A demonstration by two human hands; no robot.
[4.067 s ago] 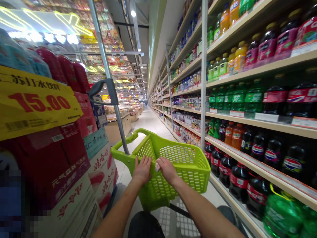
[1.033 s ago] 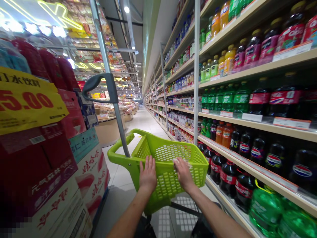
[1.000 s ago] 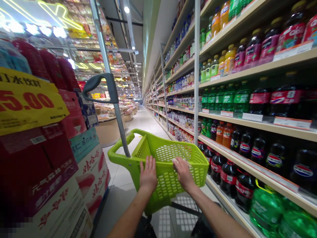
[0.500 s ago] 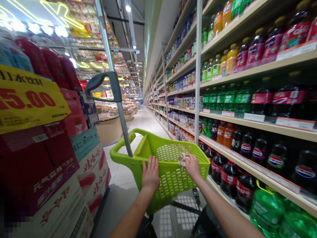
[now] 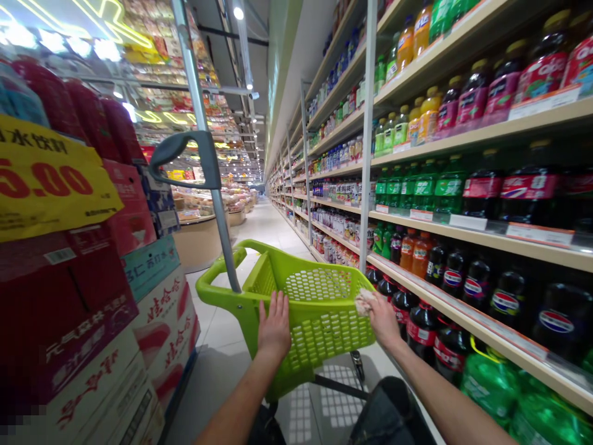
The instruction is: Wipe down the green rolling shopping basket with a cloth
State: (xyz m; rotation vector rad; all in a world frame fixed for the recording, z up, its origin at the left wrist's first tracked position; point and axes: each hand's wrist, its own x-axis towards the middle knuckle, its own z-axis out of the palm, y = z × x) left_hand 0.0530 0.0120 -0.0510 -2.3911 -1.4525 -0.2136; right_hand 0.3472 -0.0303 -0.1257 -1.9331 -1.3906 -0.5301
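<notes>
Right fingers (image 5: pixel 378 301), gripping a crumpled cloth (image 5: pixel 364 302), have moved along the green basket (image 5: pixel 319 330), farther from the flat, unclenched left fingers (image 5: pixel 279 304) touching it.

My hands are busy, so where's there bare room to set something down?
Bare floor shows between the stacked cartons and the green cart, and beyond the cart along the aisle. The basket looks bare where visible; its bottom is partly hidden. It's crowded on the bottle-filled shelves and where the right hand nears them.
</notes>
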